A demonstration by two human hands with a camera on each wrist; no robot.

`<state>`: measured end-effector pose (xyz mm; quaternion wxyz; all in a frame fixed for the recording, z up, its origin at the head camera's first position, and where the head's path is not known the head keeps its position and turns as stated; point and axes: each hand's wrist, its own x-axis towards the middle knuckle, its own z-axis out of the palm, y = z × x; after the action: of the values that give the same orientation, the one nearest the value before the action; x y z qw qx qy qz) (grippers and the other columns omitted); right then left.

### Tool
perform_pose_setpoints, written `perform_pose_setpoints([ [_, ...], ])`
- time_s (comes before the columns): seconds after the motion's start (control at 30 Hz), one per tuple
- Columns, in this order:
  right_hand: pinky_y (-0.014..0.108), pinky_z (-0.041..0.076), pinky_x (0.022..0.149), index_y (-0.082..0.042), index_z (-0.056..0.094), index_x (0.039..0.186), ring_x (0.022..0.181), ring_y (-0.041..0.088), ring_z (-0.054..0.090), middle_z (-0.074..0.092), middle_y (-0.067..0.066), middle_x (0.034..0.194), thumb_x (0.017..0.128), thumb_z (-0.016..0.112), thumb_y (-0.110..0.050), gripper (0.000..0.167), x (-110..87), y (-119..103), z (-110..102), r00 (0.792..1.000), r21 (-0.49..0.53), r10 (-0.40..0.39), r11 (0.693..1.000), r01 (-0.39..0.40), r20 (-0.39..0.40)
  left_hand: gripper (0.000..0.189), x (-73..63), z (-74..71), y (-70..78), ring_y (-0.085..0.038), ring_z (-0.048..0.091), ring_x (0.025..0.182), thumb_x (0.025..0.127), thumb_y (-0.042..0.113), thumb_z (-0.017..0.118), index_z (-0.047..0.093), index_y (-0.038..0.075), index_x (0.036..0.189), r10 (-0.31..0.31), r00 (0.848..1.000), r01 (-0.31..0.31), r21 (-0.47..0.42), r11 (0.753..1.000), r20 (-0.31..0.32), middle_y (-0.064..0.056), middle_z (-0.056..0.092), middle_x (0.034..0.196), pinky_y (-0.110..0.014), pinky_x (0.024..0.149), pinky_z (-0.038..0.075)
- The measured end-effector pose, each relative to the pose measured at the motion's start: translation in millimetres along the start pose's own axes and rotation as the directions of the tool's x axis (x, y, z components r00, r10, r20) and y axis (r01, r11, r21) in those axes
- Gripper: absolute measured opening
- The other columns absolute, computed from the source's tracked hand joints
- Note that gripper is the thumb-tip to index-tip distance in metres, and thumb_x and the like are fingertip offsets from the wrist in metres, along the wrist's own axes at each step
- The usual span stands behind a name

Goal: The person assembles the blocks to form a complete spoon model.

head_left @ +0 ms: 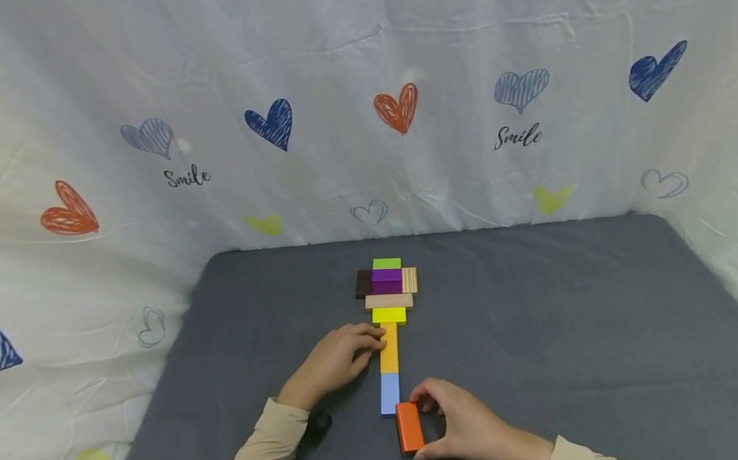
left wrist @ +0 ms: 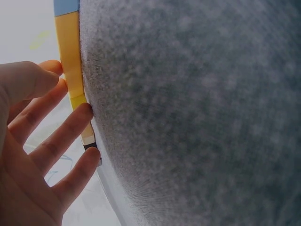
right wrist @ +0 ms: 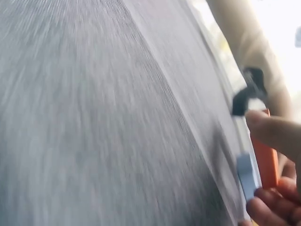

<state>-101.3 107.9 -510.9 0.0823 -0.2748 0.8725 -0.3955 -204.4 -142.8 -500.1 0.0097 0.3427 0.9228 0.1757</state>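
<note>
An orange block (head_left: 409, 427) is pinched lengthwise between the thumb and fingers of my right hand (head_left: 471, 428), close to the near end of a row of blocks. That row has a light blue block (head_left: 390, 394) nearest me, then a yellow-orange stretch (head_left: 389, 349) and a bright yellow block (head_left: 389, 314) across it. My left hand (head_left: 339, 357) lies beside the yellow-orange stretch, its fingertips touching the left edge. In the left wrist view the fingers (left wrist: 70, 134) are spread and nearly straight. The right wrist view shows the orange block (right wrist: 265, 160) in my grip.
Past the yellow block lie a beige block (head_left: 389, 302), purple blocks (head_left: 387, 282), a dark brown block (head_left: 363, 284), a striped wooden block (head_left: 410, 280) and a green block (head_left: 387, 263). The grey cloth-covered table (head_left: 547, 330) meets a white curtain (head_left: 441, 47) printed with hearts.
</note>
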Motion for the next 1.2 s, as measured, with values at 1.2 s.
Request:
perform_pose_setpoints([
  [1.2, 0.016, 0.041, 0.064, -0.021, 0.054, 0.099, 0.080, 0.001, 0.041, 0.050, -0.009, 0.093, 0.062, 0.090, -0.053, 0.061, 14.8, -21.7, 33.4, 0.999, -0.276, -0.032, 0.961, 0.029, -0.006, 0.028, -0.1, 1.4, -1.8, -0.016, 0.060, 0.122, 0.096, 0.015, 0.064, 0.072, 0.021, 0.123, 0.003, 1.000, -0.003, -0.002, 1.000, -0.005, 0.007, 0.064, 0.133, -0.041, 0.105, 0.050],
])
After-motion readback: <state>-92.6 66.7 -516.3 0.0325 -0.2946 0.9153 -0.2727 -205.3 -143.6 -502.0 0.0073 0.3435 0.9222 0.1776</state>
